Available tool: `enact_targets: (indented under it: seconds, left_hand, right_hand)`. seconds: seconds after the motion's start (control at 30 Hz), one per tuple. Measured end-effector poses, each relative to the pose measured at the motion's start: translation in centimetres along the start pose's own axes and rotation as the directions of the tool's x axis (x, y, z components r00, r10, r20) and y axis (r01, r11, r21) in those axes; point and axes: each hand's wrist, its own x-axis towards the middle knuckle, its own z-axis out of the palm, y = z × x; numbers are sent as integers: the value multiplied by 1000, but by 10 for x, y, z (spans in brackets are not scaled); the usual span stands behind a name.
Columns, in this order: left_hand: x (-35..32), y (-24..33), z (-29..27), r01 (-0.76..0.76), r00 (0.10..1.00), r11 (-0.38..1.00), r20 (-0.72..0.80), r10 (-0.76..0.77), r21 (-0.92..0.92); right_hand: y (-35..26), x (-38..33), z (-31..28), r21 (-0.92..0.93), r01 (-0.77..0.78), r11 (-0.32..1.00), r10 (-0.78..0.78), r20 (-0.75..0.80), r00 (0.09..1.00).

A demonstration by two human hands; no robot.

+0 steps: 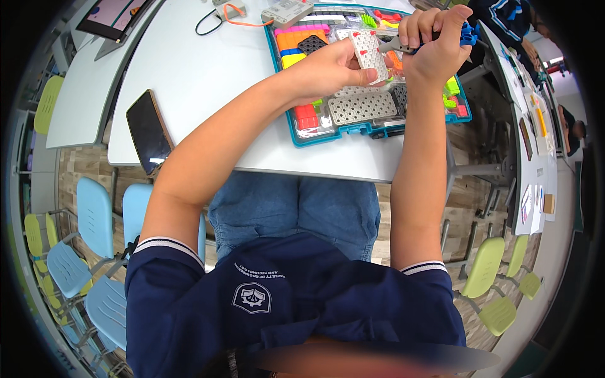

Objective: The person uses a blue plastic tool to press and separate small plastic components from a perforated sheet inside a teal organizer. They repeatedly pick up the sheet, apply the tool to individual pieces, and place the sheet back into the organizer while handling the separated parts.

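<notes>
My left hand grips a white perforated plate with several red pegs in it, fingers and thumb at its edges. The plate is tilted up above an open teal case of building parts. In my right hand is a grey tool with a narrow tip, which points at the plate's right edge. I cannot tell whether the tip touches it. Blue pieces show behind my right hand; whether they belong to the tool is unclear. Below the plate lies a grey perforated panel in the case.
A phone lies at the table's left edge. Behind the case's left corner sit a grey box and an orange cable. Blue chairs stand at left, green chairs at right. Another person is at the far right.
</notes>
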Motion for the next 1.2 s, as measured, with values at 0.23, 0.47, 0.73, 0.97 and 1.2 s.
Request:
enact_targets:
  seconds: [0.23,0.47,0.73,0.97,1.2]
  left_hand:
    - [-2,12,5,16,999,1000,-38,-16,-1]
    - [-3,25,-2,-119,988,993,-102,117,-16]
    - [-2,46,-30,-203,880,979,-432,197,32]
    - [1,49,-55,-521,561,853,-753,344,2]
    - [10,36,-67,-511,535,859,-780,325,7]
  right_hand:
    - [1,0,5,284,-51,957,29,81,996]
    - [-8,5,7,446,-97,890,72,74,995]
    - [-12,13,-6,306,-56,950,95,-115,989]
    - [-3,-13,23,-717,500,487,16,579,815]
    - [4,-32,31,-813,378,443,438,564,700]
